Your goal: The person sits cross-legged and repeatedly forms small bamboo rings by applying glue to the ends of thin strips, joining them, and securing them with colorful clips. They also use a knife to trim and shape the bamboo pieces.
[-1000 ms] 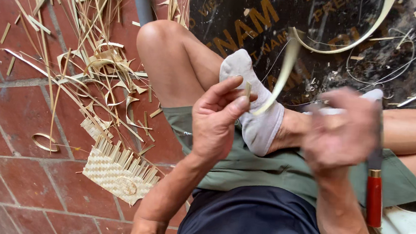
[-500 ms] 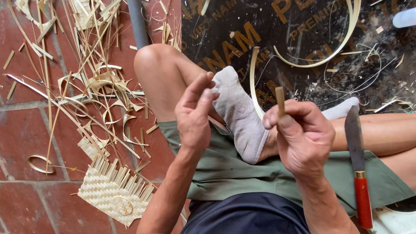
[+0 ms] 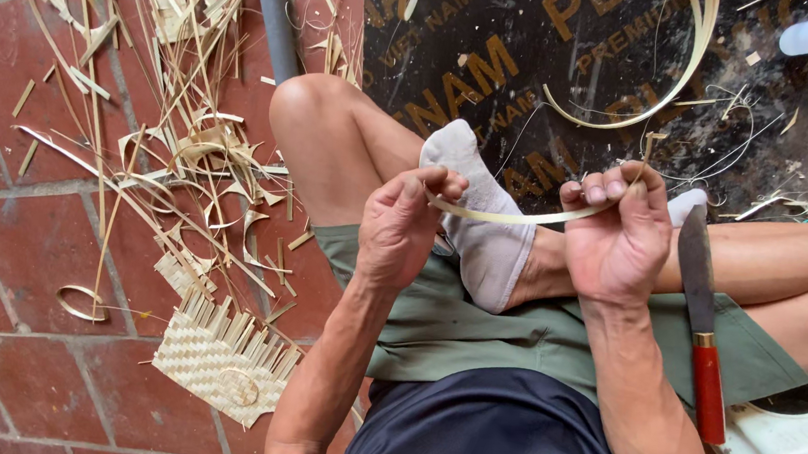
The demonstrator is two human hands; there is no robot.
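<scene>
Woven bamboo mat on brick floor, far left. Left hand pinches one end of thin bamboo strip; right hand clenches other end, strip bowed above socked foot. Red-handled knife rests on right thigh.

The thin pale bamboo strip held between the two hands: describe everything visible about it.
The thin pale bamboo strip is a narrow, flat, cream-yellow sliver that looks like split bamboo. It sags in a shallow curve between the left hand, which pinches one end, and the right hand, whose fingers grip the other, where a short stub rises above them. It hangs just above the grey sock, in front of the knees.
</scene>
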